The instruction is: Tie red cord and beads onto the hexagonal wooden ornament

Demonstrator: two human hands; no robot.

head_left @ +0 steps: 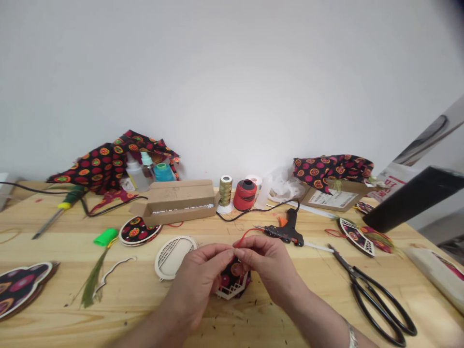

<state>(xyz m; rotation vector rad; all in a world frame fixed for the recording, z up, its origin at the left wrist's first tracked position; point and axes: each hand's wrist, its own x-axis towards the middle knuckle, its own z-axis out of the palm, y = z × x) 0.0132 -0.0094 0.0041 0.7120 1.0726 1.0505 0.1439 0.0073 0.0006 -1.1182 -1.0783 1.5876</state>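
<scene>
My left hand point(201, 278) and my right hand point(266, 266) meet over the middle of the wooden table point(145, 309). Both pinch a thin red thread point(243, 237) that loops up between the fingertips. Under the hands lies a small fabric-covered ornament point(234, 282) with a white lattice edge, partly hidden by my fingers. The left hand also cups that ornament from the left. The red thread spool point(244, 195) stands behind the hands, beside an olive-gold spool point(225, 190).
A black glue gun point(286, 229) lies just beyond my right hand. Black scissors point(377, 297) lie at the right. A white lattice disc point(174, 255), a fabric disc point(137, 230), a cardboard box point(177, 200), glue bottles point(147, 171), a screwdriver point(60, 210) and patterned cloth point(108, 162) sit left.
</scene>
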